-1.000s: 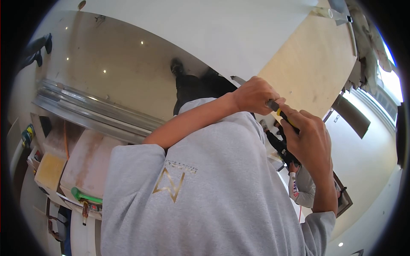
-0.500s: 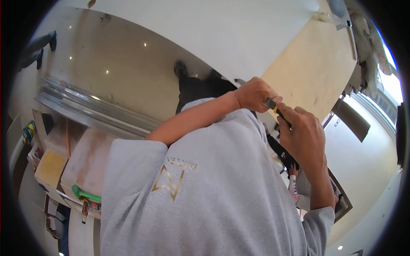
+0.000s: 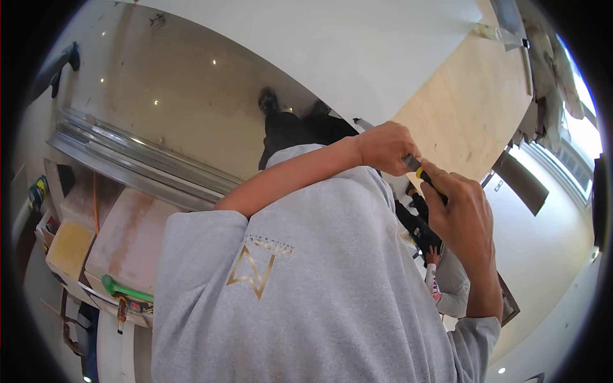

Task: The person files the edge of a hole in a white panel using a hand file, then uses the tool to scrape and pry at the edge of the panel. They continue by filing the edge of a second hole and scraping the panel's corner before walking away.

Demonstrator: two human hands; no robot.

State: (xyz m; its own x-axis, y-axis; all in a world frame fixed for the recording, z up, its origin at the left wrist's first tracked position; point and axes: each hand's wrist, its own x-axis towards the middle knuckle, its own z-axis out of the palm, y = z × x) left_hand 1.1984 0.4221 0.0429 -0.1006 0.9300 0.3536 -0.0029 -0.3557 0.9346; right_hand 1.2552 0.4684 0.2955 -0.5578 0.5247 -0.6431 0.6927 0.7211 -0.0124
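My right hand (image 3: 463,210) is closed around the black-and-yellow handle of what looks like a flat file (image 3: 412,163). My left hand (image 3: 387,148) is closed over its grey blade, whose far end sticks out past the knuckles. The blade's middle is hidden under that fist. Both hands are close together in front of my grey shirt, by the edge of a large white panel (image 3: 306,38). Bare plywood-coloured board (image 3: 472,96) adjoins the white surface on the right, just beyond my hands.
Long metal profiles (image 3: 147,156) lie on the floor at left. A green-handled tool (image 3: 118,287) rests by pale boxes (image 3: 128,236). Another person (image 3: 447,287) is close below my right hand, and someone's legs (image 3: 54,70) show far left.
Both hands, with the file between them, have shifted slightly to the right and down in the view. Their grips look the same.
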